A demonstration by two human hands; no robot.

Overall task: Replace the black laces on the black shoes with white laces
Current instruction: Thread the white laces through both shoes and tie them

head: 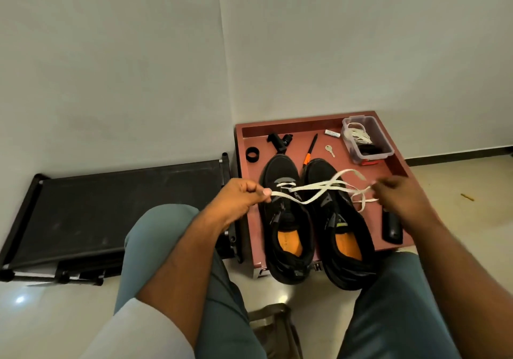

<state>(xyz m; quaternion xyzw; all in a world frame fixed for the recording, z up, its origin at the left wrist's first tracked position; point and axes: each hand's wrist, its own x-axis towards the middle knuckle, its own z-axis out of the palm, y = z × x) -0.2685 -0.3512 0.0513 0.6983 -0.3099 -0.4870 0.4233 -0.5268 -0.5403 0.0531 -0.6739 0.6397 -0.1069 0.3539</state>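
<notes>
A seated person's left hand [244, 194] pinches one end of a white lace [313, 192] between thumb and curled fingers, while the right hand [399, 194], blurred, grips the other end at 3 o'clock. The lace passes through the front eyelets of the left black shoe [287, 219]; the right black shoe [341, 225] sits beside it on a reddish tray [305, 129]. A clear box [367, 139] holding more laces stands at 1 o'clock.

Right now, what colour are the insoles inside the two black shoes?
Orange. The head view shows the insoles clearly through the shoes' openings.
</notes>
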